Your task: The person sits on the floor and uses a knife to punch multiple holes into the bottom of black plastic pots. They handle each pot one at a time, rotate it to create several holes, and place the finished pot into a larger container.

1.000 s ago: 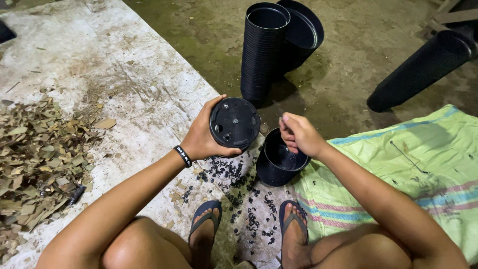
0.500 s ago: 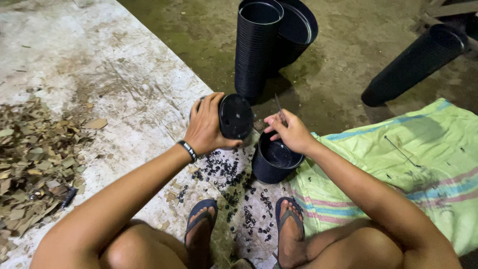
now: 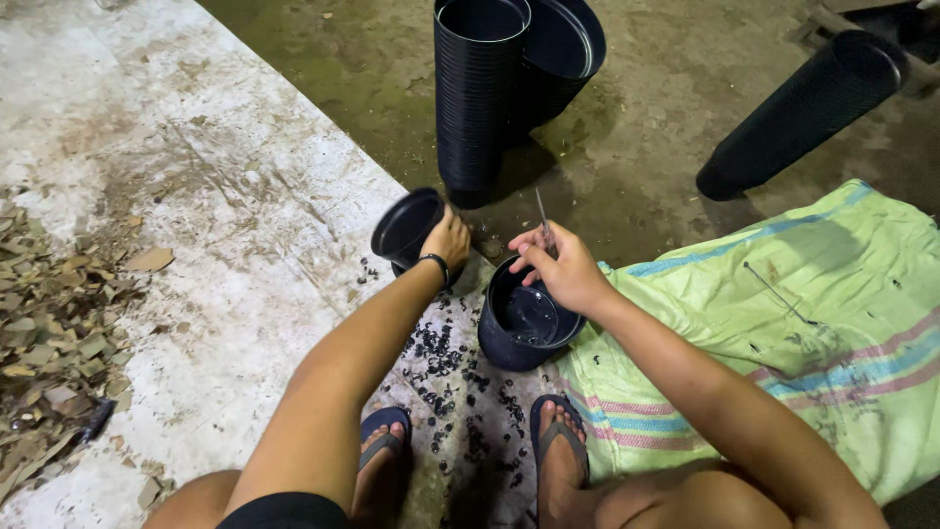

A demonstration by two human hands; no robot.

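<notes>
The tall pot stack [image 3: 477, 88] is cut off at the far edge; the left hand [image 3: 448, 238] hides its pot's [image 3: 408, 228] right side.

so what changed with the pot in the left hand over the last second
The left hand swung its black pot from bottom-up to mouth-up and carried it away toward the tall pot stack. The right hand stayed over the second pot, still pinching the thin metal tool.

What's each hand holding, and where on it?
Left hand grips a tilted black plastic pot at its side wall. Right hand pinches a thin metal rod near its lower end.
</notes>
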